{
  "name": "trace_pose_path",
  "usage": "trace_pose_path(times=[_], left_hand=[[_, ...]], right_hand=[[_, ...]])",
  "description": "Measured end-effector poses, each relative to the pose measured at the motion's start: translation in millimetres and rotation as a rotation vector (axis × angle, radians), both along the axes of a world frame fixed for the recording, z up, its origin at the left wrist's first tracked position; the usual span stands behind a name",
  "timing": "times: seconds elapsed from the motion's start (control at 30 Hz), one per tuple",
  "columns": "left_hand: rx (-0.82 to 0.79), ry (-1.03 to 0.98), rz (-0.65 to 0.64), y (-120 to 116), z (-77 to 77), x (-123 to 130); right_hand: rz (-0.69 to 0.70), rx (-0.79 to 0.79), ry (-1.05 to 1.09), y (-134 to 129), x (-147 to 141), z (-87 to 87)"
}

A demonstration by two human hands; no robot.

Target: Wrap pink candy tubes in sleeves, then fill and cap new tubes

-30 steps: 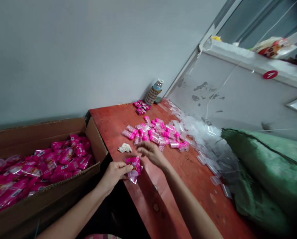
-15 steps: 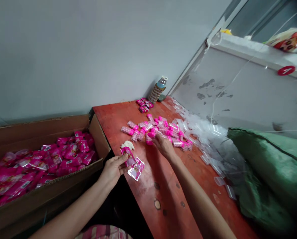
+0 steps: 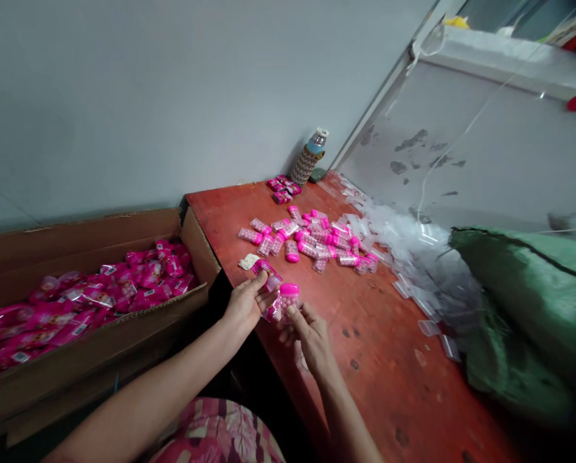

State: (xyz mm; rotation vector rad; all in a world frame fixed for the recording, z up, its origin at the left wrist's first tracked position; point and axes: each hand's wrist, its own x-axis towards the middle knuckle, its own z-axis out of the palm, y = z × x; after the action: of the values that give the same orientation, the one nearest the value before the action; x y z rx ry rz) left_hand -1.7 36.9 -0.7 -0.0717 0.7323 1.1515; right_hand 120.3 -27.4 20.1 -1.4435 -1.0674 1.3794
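Note:
Between the thumb and fingers of my left hand is a shiny pink wrapper, over the near edge of the red table. My right hand grips a clear bottle with a pink cap and small pink balls inside, cap up, close beside the wrapper. Part of another pink and silver wrapper shows low between the hands. Beyond them lies a loose pile of similar pink-capped bottles. A crumpled white scrap rests just past my left fingertips.
At left, a cardboard box holds many filled pink packets. Several pink packets lie near a bottle in a woven sleeve at the back. Clear plastic pieces and a green sack occupy the right side.
My right hand has come back from the pile toward my left hand with one bottle. My left hand still holds the wrapper. The view has shifted slightly.

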Motion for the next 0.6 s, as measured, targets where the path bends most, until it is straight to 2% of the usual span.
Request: trace_pose_path(times=[0.23,0.43,0.6], left_hand=[[0.045,-0.024,-0.035,-9,3.3,8],[0.206,0.118,-0.123,-15,5.2,5],[0.355,0.191,-0.255,-16,7.6,0]], right_hand=[[-0.137,0.047,-0.114,-13,-13,-10.4],[-0.088,0.047,-0.069,-12,-16,-10.6],[-0.088,0.072,-0.086,-13,-17,-18.3]])
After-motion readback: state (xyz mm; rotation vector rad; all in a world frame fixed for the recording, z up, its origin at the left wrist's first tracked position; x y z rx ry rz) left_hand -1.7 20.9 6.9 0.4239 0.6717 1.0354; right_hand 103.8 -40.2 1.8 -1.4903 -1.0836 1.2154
